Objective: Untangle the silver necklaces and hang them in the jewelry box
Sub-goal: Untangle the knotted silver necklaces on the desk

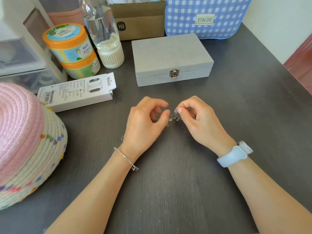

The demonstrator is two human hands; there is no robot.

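Note:
A small tangle of thin silver necklaces [173,117] lies on the dark table between my two hands. My left hand [145,122] curls over its left part, thumb and forefinger close together by the chain. My right hand [197,117] pinches the right end of the tangle between thumb and forefinger, lifting it slightly. A loose bit of chain [122,137] shows beside my left wrist. The grey velvet jewelry box [170,54] stands behind the hands with its lid down and its metal clasp [174,73] fastened.
A pink and white woven hat [25,142] fills the left. A white product box [77,92], stacked orange-lidded jars [70,48], a clear bottle [101,26], a cardboard box [140,19] and a blue checked bag [206,16] line the back. The table edge runs along the right.

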